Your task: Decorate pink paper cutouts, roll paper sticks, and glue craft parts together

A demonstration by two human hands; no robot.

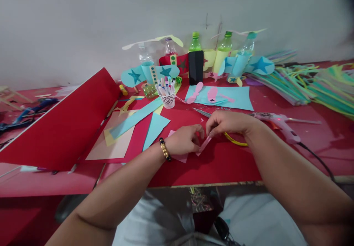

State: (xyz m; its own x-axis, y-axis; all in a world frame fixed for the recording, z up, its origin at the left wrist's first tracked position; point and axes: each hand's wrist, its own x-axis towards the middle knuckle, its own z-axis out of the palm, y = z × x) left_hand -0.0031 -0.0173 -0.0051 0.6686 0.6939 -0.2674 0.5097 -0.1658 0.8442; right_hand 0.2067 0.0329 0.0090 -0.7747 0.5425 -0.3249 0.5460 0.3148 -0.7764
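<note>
A narrow pink paper strip point(204, 146) slants between my two hands just above the red table. My right hand point(227, 123) pinches its upper end between thumb and fingers. At the lower end, my left hand point(183, 139) has its curled fingertips closed on the strip's edge. Beneath the left hand lies a larger pink paper piece point(180, 158), partly covered. A pair of scissors point(235, 140) with a yellow handle rests under my right hand, its blades pointing left. Right of that hand lies a pink glue gun point(280, 123) with its cord trailing toward me.
Behind stand several bottle planes with paper wings point(135, 75), a black phone point(195, 68) and a cup of markers point(167, 100). Light blue paper point(240, 96) carries pink cutouts. Paper sheets point(116, 148) and a raised red board point(66, 128) are left; pipe cleaners point(293, 83) lie right.
</note>
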